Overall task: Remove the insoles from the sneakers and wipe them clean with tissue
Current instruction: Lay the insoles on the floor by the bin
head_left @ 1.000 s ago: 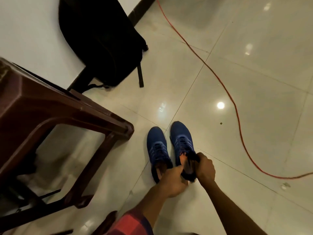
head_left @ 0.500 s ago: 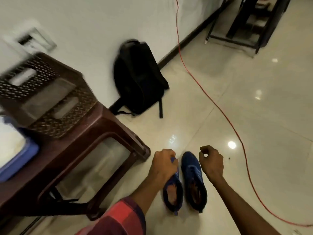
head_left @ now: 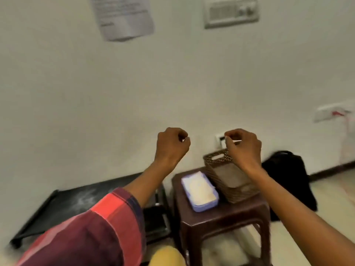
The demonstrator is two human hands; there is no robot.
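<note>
The sneakers and their insoles are out of view. My left hand (head_left: 172,145) is raised in front of the wall with its fingers curled in, holding nothing that I can see. My right hand (head_left: 243,146) is raised at the same height, fingers curled with thumb and forefinger pinched, nothing visible in it. Below the hands a brown stool (head_left: 222,219) carries a purple-rimmed box of white tissue (head_left: 199,191) and a brown woven basket (head_left: 228,177). The right hand hovers just above the basket's far rim.
A black backpack (head_left: 288,179) leans on the wall right of the stool. A low black rack (head_left: 76,206) lies on the floor to the left. A paper sheet (head_left: 123,16) and a switch panel (head_left: 230,11) hang on the wall.
The view has swung up from the floor to the wall and stool. Both hands left the blue sneakers and rose to chest height, empty. The sneakers dropped out of view.
</note>
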